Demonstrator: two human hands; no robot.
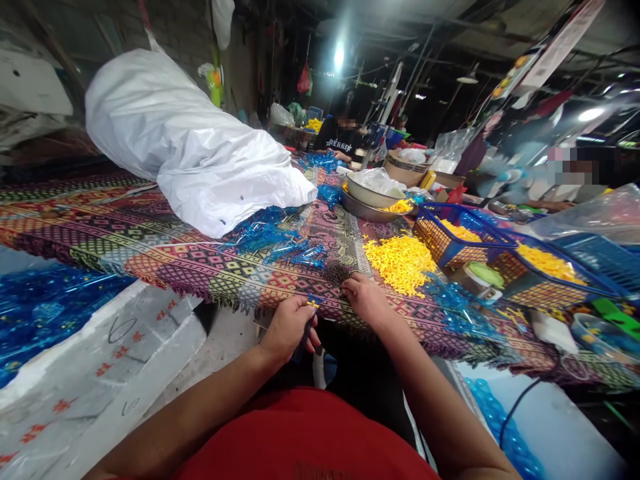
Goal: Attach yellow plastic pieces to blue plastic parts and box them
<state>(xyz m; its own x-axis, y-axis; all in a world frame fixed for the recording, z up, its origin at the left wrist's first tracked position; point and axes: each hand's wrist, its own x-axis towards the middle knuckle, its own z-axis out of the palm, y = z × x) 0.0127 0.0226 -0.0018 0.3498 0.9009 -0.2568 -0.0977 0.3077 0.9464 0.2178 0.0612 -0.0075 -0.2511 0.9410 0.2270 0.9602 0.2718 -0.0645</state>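
The heap of yellow pieces (pixel 400 263) lies on the desk (pixel 125 257), which is draped in patterned cloth, a little back from the fringed front edge. Forward and left of the heap, right at that edge, the left hand (pixel 293 327) grips a small yellow piece (pixel 313 305) with a bit of blue beside it, pinched at thumb and forefinger; its other fingers curl below the fringe line. Closer in on the heap's left, the right hand (pixel 367 299) reaches over the edge, fingertips drawn together at a mound of dark bits (pixel 336 270); whether it has hold of one, I cannot tell.

A narrow strip of cloth parts the heap from the dark mound. Farther left of the heap, blue clear pieces (pixel 307 255) are scattered, and past them a bulky white sack (pixel 200 140) fills the back left. In front of that sack, well left of the heap, a broad band of cloth shows along the desk edge.

Room is tighter to the heap's right: a blue basket (pixel 431 233) stands just beside it, a second basket (pixel 515 283) comes next, and a blue clear bundle (pixel 465 310) spreads forward toward the edge. Close behind the heap stand the metal basins (pixel 360 208).
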